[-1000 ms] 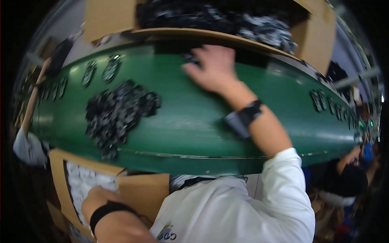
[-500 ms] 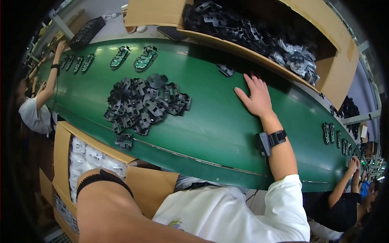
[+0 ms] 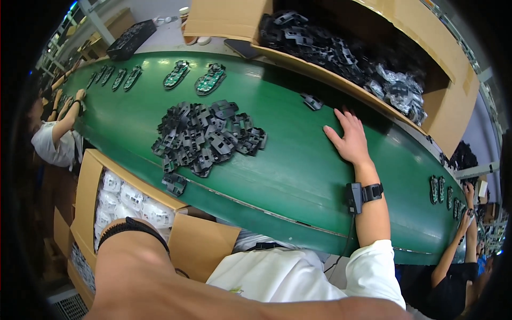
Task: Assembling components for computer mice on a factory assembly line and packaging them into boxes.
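Note:
My right hand (image 3: 349, 140) rests palm down on the green belt (image 3: 298, 176), fingers stretched and thumb apart, holding nothing. Just left of its fingertips lies a single black plastic part (image 3: 312, 101), not touched. My left arm (image 3: 133, 242), with a black band round it, reaches down over a carton of white bagged parts (image 3: 130, 196); the hand itself is hidden. On the belt between my arms is a heap of black plastic parts (image 3: 205, 136), and one more piece (image 3: 174, 184) sits near the belt's front edge.
Beyond the belt stands a large open carton (image 3: 442, 106) of black parts and silvery bags. Green circuit boards in shells (image 3: 210, 80) line the far left; similar ones (image 3: 437, 189) lie at right. A black tray (image 3: 130, 40) is behind. Co-workers (image 3: 58, 138) sit at both sides.
The whole view has shifted slightly, moving the scene to the right. My right hand stays flat beside the single black part. The left co-worker's raised arm has come down to the belt.

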Motion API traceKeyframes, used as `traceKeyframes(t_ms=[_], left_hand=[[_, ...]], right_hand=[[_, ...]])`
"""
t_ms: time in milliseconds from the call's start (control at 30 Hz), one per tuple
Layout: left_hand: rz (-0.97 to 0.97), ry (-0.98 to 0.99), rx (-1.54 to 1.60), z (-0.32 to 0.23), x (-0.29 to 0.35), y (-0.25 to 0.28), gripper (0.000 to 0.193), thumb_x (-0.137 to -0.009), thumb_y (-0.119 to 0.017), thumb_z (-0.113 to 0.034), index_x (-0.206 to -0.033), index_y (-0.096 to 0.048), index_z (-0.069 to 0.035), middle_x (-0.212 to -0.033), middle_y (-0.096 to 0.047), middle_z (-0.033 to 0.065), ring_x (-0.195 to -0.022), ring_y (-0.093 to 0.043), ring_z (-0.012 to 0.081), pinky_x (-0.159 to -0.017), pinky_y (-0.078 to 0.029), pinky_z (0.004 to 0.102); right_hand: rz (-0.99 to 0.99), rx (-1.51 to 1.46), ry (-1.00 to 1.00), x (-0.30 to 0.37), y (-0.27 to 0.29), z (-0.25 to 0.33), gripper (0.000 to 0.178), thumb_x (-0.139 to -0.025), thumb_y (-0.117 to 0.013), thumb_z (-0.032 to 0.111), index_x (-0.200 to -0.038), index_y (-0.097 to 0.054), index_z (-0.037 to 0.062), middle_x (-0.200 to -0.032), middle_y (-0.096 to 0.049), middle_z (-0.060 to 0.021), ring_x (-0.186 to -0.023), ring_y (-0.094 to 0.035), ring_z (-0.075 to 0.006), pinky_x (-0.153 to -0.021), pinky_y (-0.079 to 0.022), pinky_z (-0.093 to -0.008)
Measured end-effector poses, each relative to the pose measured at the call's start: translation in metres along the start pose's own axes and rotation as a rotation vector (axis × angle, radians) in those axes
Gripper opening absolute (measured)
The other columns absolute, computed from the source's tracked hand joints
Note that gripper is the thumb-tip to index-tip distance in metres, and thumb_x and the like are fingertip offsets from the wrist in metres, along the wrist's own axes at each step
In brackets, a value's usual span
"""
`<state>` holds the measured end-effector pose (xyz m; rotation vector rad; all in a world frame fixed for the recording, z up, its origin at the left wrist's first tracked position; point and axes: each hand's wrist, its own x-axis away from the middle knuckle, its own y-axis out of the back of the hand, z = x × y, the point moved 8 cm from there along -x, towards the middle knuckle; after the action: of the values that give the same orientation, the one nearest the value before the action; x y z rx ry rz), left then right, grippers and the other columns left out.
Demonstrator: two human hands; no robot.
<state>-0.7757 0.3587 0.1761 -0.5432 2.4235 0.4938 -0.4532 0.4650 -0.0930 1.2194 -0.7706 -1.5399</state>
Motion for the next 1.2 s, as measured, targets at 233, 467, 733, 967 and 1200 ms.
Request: traceKeyframes(t_ms=[233, 467, 733, 967, 1200], left_hand=[[-0.141, 0.068, -0.235, -0.058, 0.054, 0.046, 0.08, -0.089, -0.074, -0.058, -0.128, -0.061, 0.012, -0.125, -0.064, 0.0296, -0.116, -0.063, 0.0414, -0.103, -0.048, 0.0503], [-0.488, 0.836, -1.24, -0.109, 0.187, 0.109, 0.054, -0.081, -0.084, -0.023, -0.127, -0.067, 0.0, -0.126, -0.069, 0.0145, -0.117, -0.065, 0.0267, -0.102, -0.049, 0.0367], [0.146, 1.095, -1.163, 0.028, 0.282, 0.044, 0.066, -0.071, -0.087, -0.027, -0.127, -0.065, 0.002, -0.13, -0.066, 0.018, -0.122, -0.062, 0.0351, -0.104, -0.049, 0.0424], [0.435, 1.218, -1.393, 0.074, 0.292, 0.031, 0.07, -0.067, -0.087, -0.039, -0.117, -0.063, 0.003, -0.11, -0.067, 0.0135, -0.109, -0.063, 0.0288, -0.096, -0.047, 0.0381], [0.195, 1.085, -1.4, 0.041, 0.288, 0.044, 0.068, -0.064, -0.089, -0.041, -0.118, -0.068, -0.006, -0.108, -0.069, 0.0064, -0.102, -0.064, 0.0259, -0.088, -0.051, 0.0384]], right_hand=[[-0.021, -0.174, 0.051, -0.002, 0.01, 0.001, 0.074, -0.088, -0.076, 0.044, -0.145, -0.054, 0.0028, -0.142, -0.057, -0.0266, -0.133, -0.051, -0.0429, -0.115, -0.038, -0.0489], [0.124, -0.401, 0.119, -0.052, -0.037, 0.018, 0.067, -0.097, -0.066, 0.04, -0.153, -0.048, 0.0089, -0.153, -0.049, -0.0229, -0.145, -0.043, -0.0387, -0.121, -0.032, -0.0449], [0.295, -0.438, 0.458, -0.029, -0.059, 0.201, 0.065, -0.096, -0.063, 0.044, -0.149, -0.052, 0.0085, -0.163, -0.038, -0.0215, -0.152, -0.033, -0.0391, -0.126, -0.02, -0.0517], [0.308, -0.641, 0.366, -0.028, -0.054, 0.174, 0.057, -0.096, -0.066, 0.033, -0.143, -0.057, 0.0022, -0.156, -0.049, -0.0211, -0.148, -0.042, -0.0387, -0.121, -0.033, -0.046], [0.323, -0.639, 0.356, -0.026, -0.056, 0.177, 0.058, -0.093, -0.07, 0.029, -0.142, -0.058, 0.0015, -0.156, -0.049, -0.0206, -0.148, -0.041, -0.0386, -0.121, -0.033, -0.0462]])
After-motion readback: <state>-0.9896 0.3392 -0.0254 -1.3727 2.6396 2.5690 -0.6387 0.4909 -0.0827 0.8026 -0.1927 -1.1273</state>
